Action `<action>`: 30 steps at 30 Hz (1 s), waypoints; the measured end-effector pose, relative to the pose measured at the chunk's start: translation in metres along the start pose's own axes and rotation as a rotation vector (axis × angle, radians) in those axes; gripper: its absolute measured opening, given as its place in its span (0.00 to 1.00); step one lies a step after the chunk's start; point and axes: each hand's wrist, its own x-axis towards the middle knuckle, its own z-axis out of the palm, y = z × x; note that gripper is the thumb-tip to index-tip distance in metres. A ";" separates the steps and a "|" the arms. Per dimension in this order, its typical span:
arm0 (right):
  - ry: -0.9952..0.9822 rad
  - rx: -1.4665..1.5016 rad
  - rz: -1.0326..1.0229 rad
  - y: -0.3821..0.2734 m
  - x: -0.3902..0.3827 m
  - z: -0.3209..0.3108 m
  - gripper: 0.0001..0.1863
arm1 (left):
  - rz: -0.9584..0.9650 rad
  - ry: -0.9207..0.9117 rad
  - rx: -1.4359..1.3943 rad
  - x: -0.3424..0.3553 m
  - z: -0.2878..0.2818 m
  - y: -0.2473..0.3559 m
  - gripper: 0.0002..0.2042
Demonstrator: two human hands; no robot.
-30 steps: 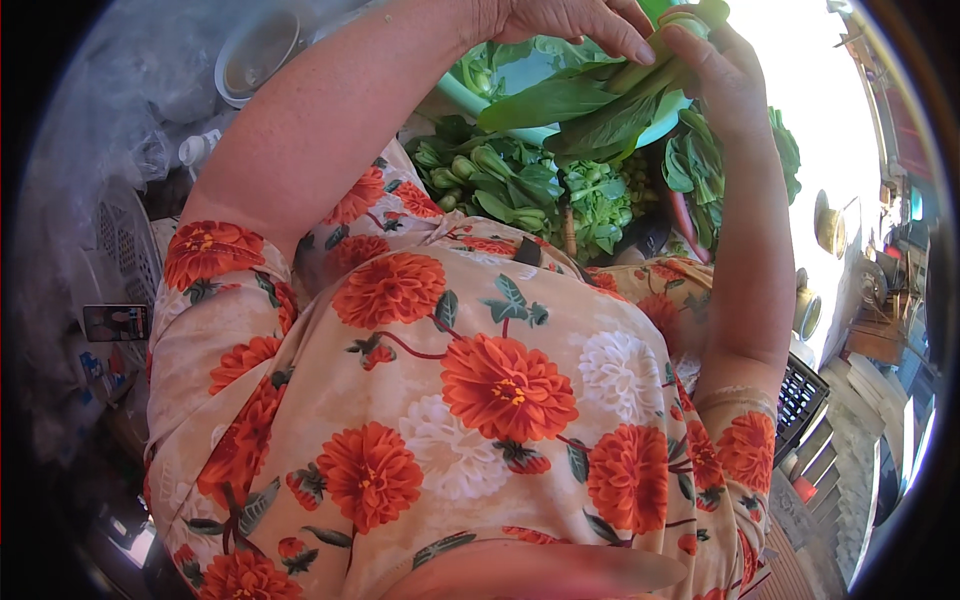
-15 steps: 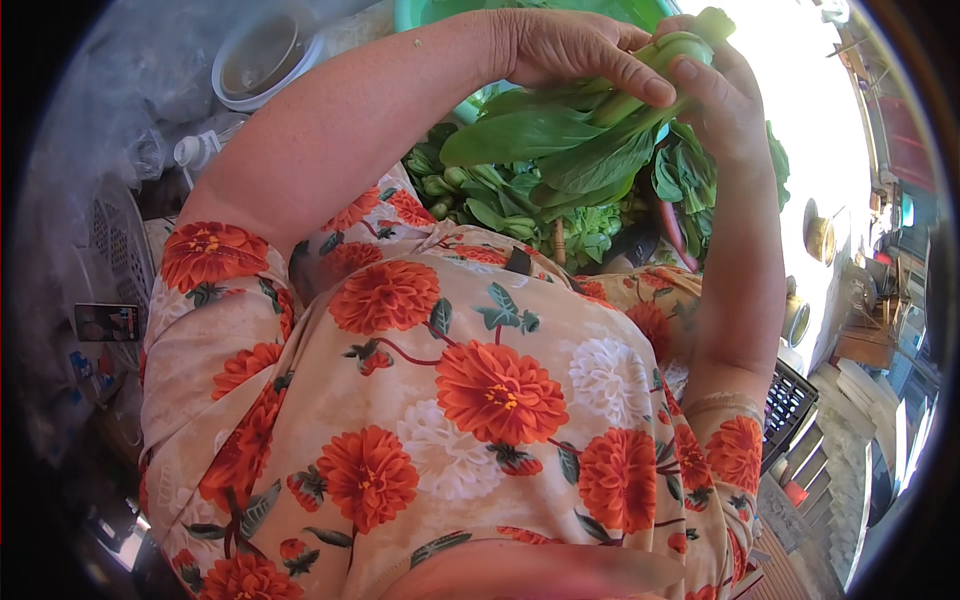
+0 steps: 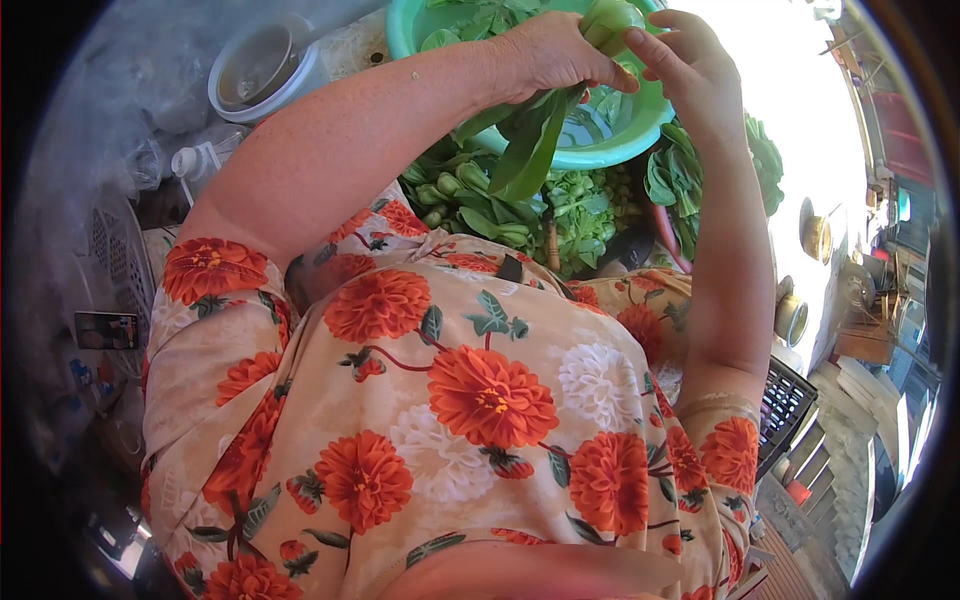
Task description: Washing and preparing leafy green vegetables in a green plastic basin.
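Note:
In my left hand, fingers closed round it, is a head of bok choy. Its pale base points up to the right and its leaves hang toward my lap. My right hand is just right of that base, thumb tip near it and fingers apart; whether the thumb touches cannot be made out. Behind both hands stands a green plastic basin with water and leaves in it. More bok choy is heaped below my left forearm, beside light-green leafy vegetables.
Dark leafy greens lie beyond my right forearm. At the upper left are a white bucket and a white plastic jug. A phone sits at the far left. A black crate stands by my right elbow.
The bok choy has turned in my left hand, its leaves now hanging narrower and lower. My right hand has come off it and its fingers have spread. More of the basin shows.

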 end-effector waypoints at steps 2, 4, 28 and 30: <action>-0.152 0.128 0.079 0.001 0.002 0.004 0.21 | -0.014 -0.008 -0.023 0.001 0.002 0.001 0.17; -0.173 0.134 0.101 -0.005 0.003 0.007 0.19 | -0.030 -0.012 -0.049 0.001 0.002 0.000 0.17; -0.141 -0.233 0.060 -0.007 -0.005 0.014 0.22 | -0.077 0.016 0.191 -0.005 -0.022 0.005 0.19; -0.141 -0.370 0.057 0.004 -0.003 0.009 0.23 | -0.211 0.018 0.323 -0.005 -0.025 0.006 0.15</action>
